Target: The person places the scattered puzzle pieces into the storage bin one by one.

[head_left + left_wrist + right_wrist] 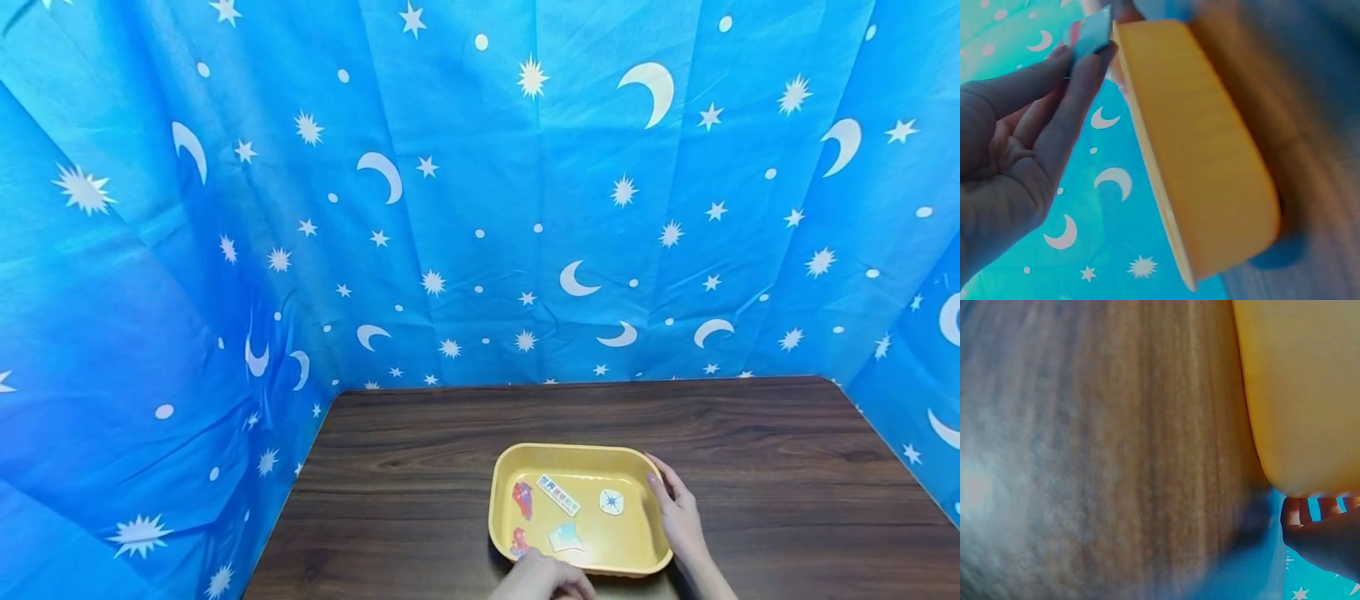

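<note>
A yellow rectangular tray with rounded corners is in front of me at the table's near side. My left hand, at its front left, pinches a thin flat sticker-like piece between thumb and fingers, held close by the rim in the left wrist view. My right hand grips the tray's right end, thumb at the rim. Inside the tray are a red-purple figure cutout, a white strip with printed characters, a white square with a blue star and a pale blue-white cutout.
The dark wood-grain table extends around the tray. A blue cloth with white moons and stars hangs behind the table and along both sides.
</note>
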### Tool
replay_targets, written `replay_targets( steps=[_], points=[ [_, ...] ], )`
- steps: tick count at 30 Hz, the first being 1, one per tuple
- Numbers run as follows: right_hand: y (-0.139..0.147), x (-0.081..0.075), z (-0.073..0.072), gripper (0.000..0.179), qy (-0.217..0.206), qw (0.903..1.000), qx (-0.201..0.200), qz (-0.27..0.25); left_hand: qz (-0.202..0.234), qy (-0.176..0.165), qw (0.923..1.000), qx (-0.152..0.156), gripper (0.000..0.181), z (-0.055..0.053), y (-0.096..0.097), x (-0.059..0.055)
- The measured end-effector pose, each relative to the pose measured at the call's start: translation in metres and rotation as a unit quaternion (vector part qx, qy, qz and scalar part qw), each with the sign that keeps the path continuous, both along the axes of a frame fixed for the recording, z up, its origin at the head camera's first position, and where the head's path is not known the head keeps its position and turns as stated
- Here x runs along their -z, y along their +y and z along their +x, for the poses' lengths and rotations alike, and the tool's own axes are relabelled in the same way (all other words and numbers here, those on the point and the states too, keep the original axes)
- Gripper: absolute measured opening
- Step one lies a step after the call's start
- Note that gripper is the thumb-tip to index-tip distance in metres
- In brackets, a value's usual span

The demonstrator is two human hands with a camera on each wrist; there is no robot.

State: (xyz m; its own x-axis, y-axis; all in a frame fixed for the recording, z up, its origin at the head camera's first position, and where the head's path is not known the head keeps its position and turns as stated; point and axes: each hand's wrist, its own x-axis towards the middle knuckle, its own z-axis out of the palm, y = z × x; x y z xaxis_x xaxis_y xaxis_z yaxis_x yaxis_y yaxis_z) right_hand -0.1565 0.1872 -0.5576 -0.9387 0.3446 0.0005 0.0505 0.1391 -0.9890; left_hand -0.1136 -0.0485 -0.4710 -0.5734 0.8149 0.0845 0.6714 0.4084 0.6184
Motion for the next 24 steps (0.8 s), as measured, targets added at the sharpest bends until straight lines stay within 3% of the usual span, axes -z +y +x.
replay_targets(
  steps=[3,7,10,17,20,24],
  points=[
    [0.0,0.0,0.0,0.041,-0.003,1.0,0.0,-0.003,0.071,-0.086,0.9936,-0.016,0.011,-0.005,0.005,-0.01],
    [0.001,-0.001,0.0,0.041,-0.007,1.0,0.002,-0.006,0.152,-0.192,0.9673,-0.067,0.012,-0.012,0.017,-0.026],
    [0.001,-0.001,-0.001,0.042,-0.011,0.9999,0.006,-0.001,0.181,-0.204,0.958,-0.087,0.012,-0.021,0.025,-0.036],
    [0.0,-0.002,-0.002,0.043,-0.017,0.9999,-0.001,0.002,0.191,-0.208,0.9537,-0.103,0.012,-0.05,0.043,-0.051],
    [0.001,-0.001,-0.002,0.043,-0.016,0.9999,0.0,0.006,0.188,-0.24,0.9469,-0.102,0.013,-0.063,0.05,-0.054],
    [0.002,0.002,-0.003,0.043,-0.017,0.9997,0.001,0.018,0.183,-0.295,0.9324,-0.1,0.014,-0.081,0.059,-0.052]
  ],
)
